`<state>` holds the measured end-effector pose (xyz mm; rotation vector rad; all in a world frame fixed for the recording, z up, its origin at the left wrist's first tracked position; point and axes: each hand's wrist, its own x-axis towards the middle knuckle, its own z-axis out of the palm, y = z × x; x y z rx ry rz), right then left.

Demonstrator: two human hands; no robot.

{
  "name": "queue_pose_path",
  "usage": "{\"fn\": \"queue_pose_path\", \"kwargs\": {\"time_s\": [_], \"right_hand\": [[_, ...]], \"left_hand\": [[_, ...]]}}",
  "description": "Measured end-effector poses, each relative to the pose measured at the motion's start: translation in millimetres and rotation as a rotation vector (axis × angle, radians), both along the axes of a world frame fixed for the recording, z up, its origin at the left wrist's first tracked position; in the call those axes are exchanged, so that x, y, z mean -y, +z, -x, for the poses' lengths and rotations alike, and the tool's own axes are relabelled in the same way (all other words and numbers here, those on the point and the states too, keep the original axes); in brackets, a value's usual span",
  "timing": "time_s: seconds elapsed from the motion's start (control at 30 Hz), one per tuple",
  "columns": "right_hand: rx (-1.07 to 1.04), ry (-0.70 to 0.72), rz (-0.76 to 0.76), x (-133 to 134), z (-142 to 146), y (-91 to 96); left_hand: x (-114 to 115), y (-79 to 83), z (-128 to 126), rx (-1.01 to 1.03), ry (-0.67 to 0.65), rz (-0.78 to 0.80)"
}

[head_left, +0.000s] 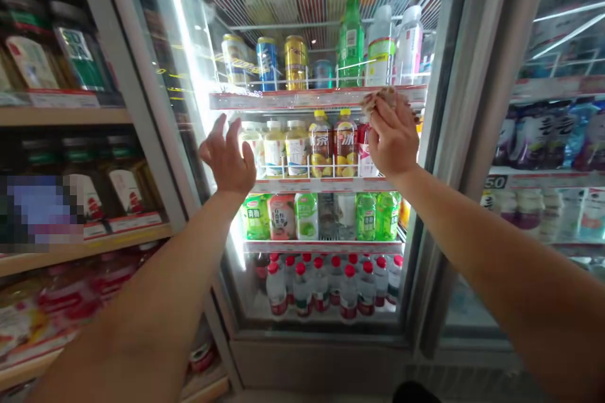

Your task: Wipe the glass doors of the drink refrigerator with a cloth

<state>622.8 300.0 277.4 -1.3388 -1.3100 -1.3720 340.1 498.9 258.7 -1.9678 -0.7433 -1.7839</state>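
Observation:
My right hand (394, 138) presses a crumpled brownish cloth (385, 101) at the front of a lit drinks fridge (321, 352), level with the upper shelf's edge strip (302, 99). Raised on the other side is my left hand (230, 160), its fingers spread and holding nothing. It is nearest the pale-labelled bottles (274, 150) on the middle shelf. Two yellow-capped tea bottles (321, 145) stand between my hands. Part of a red bottle (365, 145) is covered by my right hand.
Cans (296, 63) and a green bottle (351, 44) stand on the upper shelf. Lower down are green drink bottles (366, 217) and several red-capped bottles (348, 293). Wooden shelves (61, 116) with dark bottles flank the fridge on the left; another fridge (543, 179) is at right.

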Motion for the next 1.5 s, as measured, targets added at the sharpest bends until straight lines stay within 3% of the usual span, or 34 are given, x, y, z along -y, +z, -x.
{"fn": "queue_pose_path", "kwargs": {"time_s": [0.17, 0.33, 0.43, 0.53, 0.6, 0.67, 0.7, 0.77, 0.93, 1.03, 1.1, 1.3, 1.5], "right_hand": [[-0.028, 0.001, -0.079, -8, 10, -4.6], [0.046, 0.082, -0.054, -52, 67, -33.9], [0.130, 0.177, 0.082, -89, 122, -79.6], [0.381, 0.275, 0.342, -116, 171, -143.3], [0.560, 0.319, 0.513, -124, 187, -181.3], [0.674, 0.342, 0.610, -125, 186, -201.2], [0.698, 0.346, 0.627, -121, 179, -201.5], [0.685, 0.332, 0.603, -108, 158, -182.1], [0.351, 0.123, 0.298, -62, 105, -76.6], [0.176, 0.053, 0.121, -48, 90, -37.7], [0.164, 0.055, 0.098, -47, 87, -32.8], [0.104, 0.124, 0.140, -60, 93, -55.6], [0.109, 0.076, 0.132, -72, 107, -64.8]], "left_hand": [[-35, -34.8, 34, -0.013, 0.065, 0.128], [-41, -42.2, 32, -0.004, 0.083, 0.087], [-41, -41.9, 33, -0.001, 0.086, 0.090], [-43, -42.4, 35, -0.011, 0.088, 0.082], [-43, -42.7, 36, -0.007, 0.077, 0.068], [-44, -42.6, 36, 0.012, 0.063, 0.068], [-43, -42.4, 36, 0.018, 0.053, 0.074], [-43, -42.1, 35, 0.022, 0.033, 0.089], [-42, -41.8, 34, 0.039, 0.005, 0.095], [-41, -41.6, 34, 0.034, 0.000, 0.101], [-40, -41.1, 34, 0.033, -0.004, 0.117], [-37, -40.7, 34, 0.051, -0.007, 0.138], [-43, -43.5, 34, 0.027, 0.017, 0.104]]}}
